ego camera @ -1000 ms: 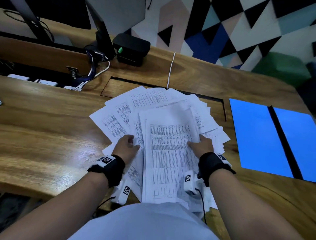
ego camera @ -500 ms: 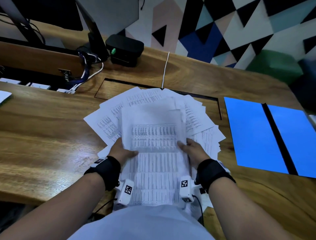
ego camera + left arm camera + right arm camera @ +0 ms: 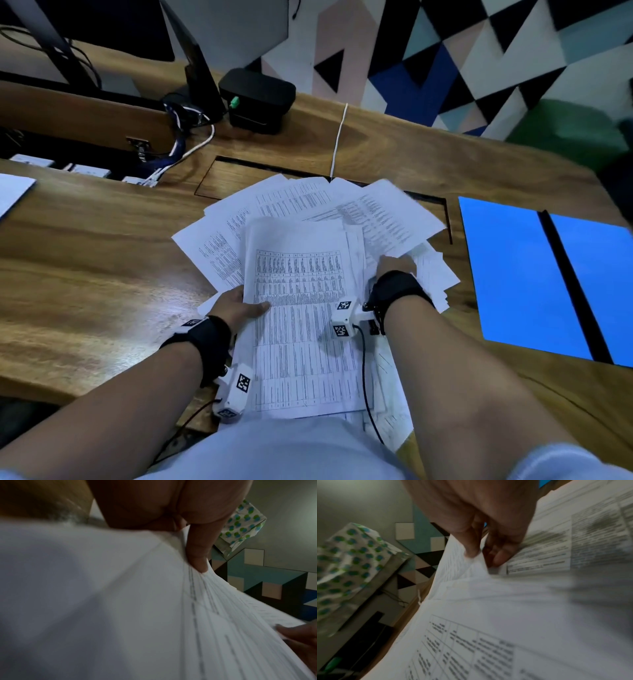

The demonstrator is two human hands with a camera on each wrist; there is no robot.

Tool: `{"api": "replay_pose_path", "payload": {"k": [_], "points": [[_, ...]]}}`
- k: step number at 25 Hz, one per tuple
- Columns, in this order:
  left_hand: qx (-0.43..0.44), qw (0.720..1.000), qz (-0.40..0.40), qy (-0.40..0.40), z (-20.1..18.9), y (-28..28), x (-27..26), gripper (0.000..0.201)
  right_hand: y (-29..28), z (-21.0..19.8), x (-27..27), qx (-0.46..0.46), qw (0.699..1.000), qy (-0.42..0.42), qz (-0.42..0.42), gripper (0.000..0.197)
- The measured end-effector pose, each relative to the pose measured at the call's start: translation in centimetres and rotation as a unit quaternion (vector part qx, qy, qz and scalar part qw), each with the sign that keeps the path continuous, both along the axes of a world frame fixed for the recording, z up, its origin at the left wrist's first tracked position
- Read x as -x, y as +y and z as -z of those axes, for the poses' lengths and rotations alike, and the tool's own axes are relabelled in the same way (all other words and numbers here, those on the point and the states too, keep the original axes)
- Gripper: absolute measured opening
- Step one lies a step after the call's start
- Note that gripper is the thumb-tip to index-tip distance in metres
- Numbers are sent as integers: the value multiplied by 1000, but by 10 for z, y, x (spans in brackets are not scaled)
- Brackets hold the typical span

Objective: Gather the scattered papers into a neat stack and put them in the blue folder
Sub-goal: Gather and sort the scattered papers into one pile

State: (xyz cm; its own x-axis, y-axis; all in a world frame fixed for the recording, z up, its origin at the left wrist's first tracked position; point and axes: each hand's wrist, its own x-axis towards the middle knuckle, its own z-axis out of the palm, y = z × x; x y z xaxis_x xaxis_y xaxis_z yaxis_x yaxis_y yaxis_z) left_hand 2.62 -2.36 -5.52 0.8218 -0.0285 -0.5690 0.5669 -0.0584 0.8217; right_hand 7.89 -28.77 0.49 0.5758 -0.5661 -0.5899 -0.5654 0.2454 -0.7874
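Observation:
White printed papers (image 3: 301, 212) lie fanned out on the wooden desk (image 3: 85, 260) in front of me. A partly squared bundle (image 3: 301, 329) lies on top, nearest my body. My left hand (image 3: 239, 305) grips the bundle's left edge, thumb on top (image 3: 197, 555). My right hand (image 3: 394, 267) is at the bundle's right side and pinches the edge of a loose sheet (image 3: 476, 561) between thumb and fingers. The blue folder (image 3: 520, 281) lies open and flat on the desk to the right, black spine in the middle.
A black box (image 3: 257, 99), a monitor stand (image 3: 202, 78) and cables (image 3: 185, 144) sit at the back of the desk. A white cable (image 3: 339, 140) runs to the papers' far edge. Another sheet (image 3: 13, 192) shows at the far left. A patterned wall stands behind.
My left hand has kept its grip on the bundle's left edge. My right hand left the bundle's right edge and moved right and farther away to the loose sheets there.

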Motion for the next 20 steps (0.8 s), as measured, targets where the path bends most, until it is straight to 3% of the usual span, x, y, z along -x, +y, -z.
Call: {"api": "replay_pose_path", "payload": {"k": [1, 2, 3, 5, 8, 10, 13, 16, 18, 20], "points": [[-1, 1000, -1, -1, 0, 1, -1, 32, -1, 0, 5, 5, 993, -70, 98, 65], [3, 1000, -7, -3, 0, 0, -2, 33, -8, -1, 9, 89, 980, -94, 154, 50], [6, 1000, -13, -1, 1, 0, -2, 34, -13, -7, 17, 175, 969, -85, 149, 38], [6, 1000, -30, -2, 4, 1, -3, 38, -30, -26, 31, 277, 937, -167, 133, 25], [0, 999, -30, -15, 7, -2, 0, 44, -59, -75, 44, 313, 882, -300, 186, 40], [-12, 1000, -6, -22, 3, -3, 1, 47, -71, -105, 48, 341, 863, -346, 141, 42], [-11, 999, 31, -34, -1, -5, 4, 57, -61, -100, 50, 426, 883, -194, -35, 26], [12, 998, 48, -36, -8, -9, 9, 48, -28, -45, 64, 415, 884, -92, -193, 20], [-15, 998, 41, -52, -12, -11, 7, 41, -4, -10, 72, 399, 882, -50, -247, 22], [-11, 999, 30, -35, -9, -11, 7, 64, 18, 14, 75, 366, 884, -26, -291, 28]]}}
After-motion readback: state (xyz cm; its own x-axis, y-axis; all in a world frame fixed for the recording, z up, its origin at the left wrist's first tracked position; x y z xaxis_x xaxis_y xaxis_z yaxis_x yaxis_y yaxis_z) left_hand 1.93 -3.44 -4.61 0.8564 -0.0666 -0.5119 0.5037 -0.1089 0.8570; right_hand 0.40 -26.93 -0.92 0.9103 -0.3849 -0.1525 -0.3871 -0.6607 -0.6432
